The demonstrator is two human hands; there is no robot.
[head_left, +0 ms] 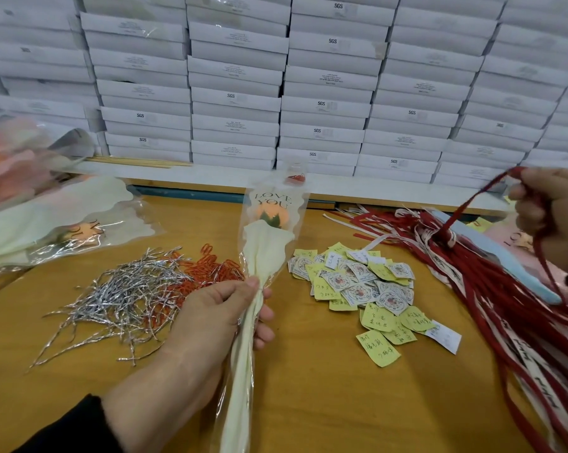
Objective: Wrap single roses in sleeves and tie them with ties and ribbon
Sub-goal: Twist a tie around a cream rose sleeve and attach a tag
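Sleeved rose (269, 243) is held upright over the tabletop (308, 403), left hand (217, 315) grip clamped at its gathered neck; one red ribbon (465, 207), pinched by right hand (550, 214), should be drawn free of the ribbon bundle (491, 289), then tied at that neck.

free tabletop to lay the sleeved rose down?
Bare wood below the paper tags, between the sleeved rose and the red ribbons. Another patch at the near left edge, under the silver ties. Crowded: the mid-table piles and the sleeve stack at left.

Stacked white boxes (276, 93) behind yellow notes (377, 348) and stickers (357, 289)
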